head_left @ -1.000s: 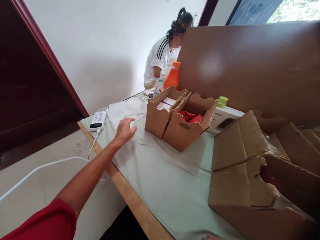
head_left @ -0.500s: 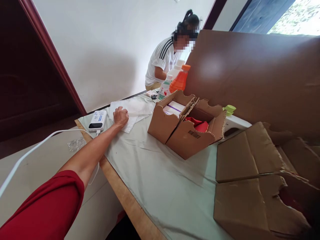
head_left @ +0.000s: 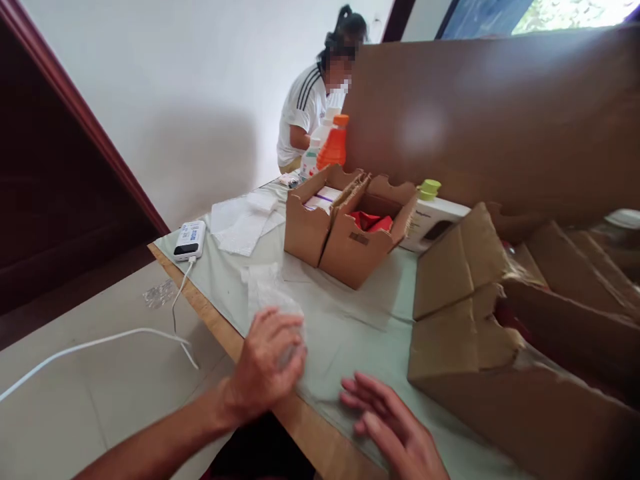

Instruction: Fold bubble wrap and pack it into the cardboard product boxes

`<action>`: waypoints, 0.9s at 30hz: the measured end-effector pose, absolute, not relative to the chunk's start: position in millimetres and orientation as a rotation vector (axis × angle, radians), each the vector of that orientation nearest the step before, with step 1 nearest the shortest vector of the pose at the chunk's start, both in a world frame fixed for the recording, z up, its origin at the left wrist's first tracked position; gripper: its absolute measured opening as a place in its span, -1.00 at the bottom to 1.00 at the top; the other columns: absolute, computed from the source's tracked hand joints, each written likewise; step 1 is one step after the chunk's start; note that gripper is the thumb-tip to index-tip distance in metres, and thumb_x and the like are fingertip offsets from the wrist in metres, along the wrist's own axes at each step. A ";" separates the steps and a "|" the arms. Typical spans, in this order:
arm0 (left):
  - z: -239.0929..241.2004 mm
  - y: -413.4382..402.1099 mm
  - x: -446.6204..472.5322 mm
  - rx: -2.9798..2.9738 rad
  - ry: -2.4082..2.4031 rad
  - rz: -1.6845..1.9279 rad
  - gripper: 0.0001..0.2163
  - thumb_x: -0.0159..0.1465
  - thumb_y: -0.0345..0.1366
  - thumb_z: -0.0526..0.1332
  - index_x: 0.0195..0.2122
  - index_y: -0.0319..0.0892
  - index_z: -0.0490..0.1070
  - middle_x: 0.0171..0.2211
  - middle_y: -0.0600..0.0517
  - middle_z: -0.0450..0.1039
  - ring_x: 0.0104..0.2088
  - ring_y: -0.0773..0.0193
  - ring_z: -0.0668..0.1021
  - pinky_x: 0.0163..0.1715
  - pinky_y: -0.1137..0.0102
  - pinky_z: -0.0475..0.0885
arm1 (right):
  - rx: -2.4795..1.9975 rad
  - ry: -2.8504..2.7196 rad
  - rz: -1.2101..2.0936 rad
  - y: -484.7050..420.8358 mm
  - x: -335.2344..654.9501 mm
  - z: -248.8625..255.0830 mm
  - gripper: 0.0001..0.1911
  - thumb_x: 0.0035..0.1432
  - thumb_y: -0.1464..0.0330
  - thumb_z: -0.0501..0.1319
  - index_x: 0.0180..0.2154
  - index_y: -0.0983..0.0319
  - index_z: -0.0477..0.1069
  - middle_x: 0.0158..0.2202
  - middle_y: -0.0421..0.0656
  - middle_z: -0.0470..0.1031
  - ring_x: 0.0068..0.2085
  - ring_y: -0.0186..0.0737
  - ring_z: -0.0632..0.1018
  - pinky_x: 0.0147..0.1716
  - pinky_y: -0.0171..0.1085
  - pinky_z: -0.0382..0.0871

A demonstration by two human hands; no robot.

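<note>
My left hand [head_left: 270, 360] is closed on a clear bubble wrap bag [head_left: 267, 287], just above the table's front edge. The bag trails away from my fingers over the cloth. To the right, my right hand [head_left: 393, 427] is open, its fingers apart and slightly curled, with nothing in it. More bubble wrap bags [head_left: 240, 227] lie flat farther back on the pale green cloth [head_left: 345, 340].
Two small cardboard bins [head_left: 355, 257] hold white boxes and red packets. Larger cardboard boxes [head_left: 450, 327] stand at right, near a white jug [head_left: 435, 217]. A power bank [head_left: 190, 240] with a cable lies at left. Behind orange-capped bottle [head_left: 334, 143] sits a person [head_left: 303, 107].
My left hand has drawn one bubble wrap bag away from the others, back toward me. My right hand has come into view at the lower right. The camera view has shifted slightly.
</note>
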State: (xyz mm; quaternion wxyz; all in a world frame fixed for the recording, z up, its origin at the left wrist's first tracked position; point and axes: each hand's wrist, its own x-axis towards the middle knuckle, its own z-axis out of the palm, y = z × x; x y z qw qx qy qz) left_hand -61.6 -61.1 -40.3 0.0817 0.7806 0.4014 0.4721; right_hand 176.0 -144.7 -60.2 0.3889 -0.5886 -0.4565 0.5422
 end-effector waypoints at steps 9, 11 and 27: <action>-37.0 -136.9 -14.5 1.908 0.749 1.100 -0.76 0.26 -0.36 0.25 -0.04 -0.12 0.48 -0.15 -0.03 0.61 -0.10 0.14 0.62 -0.03 0.25 0.50 | -1.332 -0.996 1.594 -121.8 163.9 -42.7 -0.27 0.04 0.03 0.42 0.18 0.14 0.34 -0.31 -0.23 0.44 -0.34 -0.29 0.46 -0.34 -0.30 0.34; -29.6 -128.9 -23.7 1.936 0.803 1.138 -0.80 0.28 -0.43 0.21 -0.08 -0.11 0.49 -0.20 0.00 0.61 -0.16 0.20 0.62 -0.09 0.30 0.50 | -1.356 -1.047 1.516 -126.5 173.3 -39.6 -0.38 0.10 0.08 0.37 0.14 0.15 0.37 -0.32 -0.23 0.44 -0.34 -0.30 0.45 -0.35 -0.31 0.33; -33.3 -12.1 -10.9 2.759 1.033 0.402 -0.69 0.27 -0.43 0.20 0.04 -0.25 0.52 0.18 -0.27 0.43 0.24 -0.18 0.40 0.20 -0.08 0.34 | -1.998 -1.564 0.813 -189.9 236.6 -41.4 -0.56 0.25 0.15 0.12 0.06 0.19 0.49 -0.18 -0.08 0.64 -0.27 -0.14 0.61 -0.25 -0.16 0.49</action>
